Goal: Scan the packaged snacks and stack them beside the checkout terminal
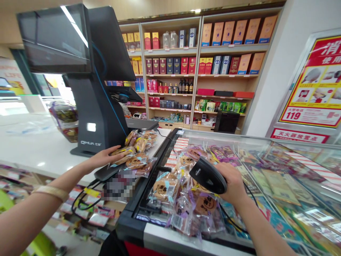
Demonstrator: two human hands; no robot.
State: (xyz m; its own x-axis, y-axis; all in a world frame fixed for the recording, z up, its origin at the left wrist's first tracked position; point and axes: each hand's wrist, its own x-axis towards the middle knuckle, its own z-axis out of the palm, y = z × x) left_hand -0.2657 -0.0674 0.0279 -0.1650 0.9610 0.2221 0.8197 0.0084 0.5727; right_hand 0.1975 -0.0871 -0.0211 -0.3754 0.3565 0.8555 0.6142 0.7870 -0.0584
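My right hand is wrapped around a black handheld barcode scanner, whose head points left over the freezer's glass top. Beneath the scanner lie several clear-wrapped round cookies with blue or purple trim and barcode labels. My left hand rests with fingers stretched out on a pile of wrapped cookies at the counter's edge. The fingertips touch a yellow-trimmed packet. Some of its underside is hidden by the packets.
A black checkout terminal stands on the white counter, with a wrapped basket behind it. Cables hang below the counter. The glass-topped freezer holds many packets. Shelves of boxes and bottles line the back wall.
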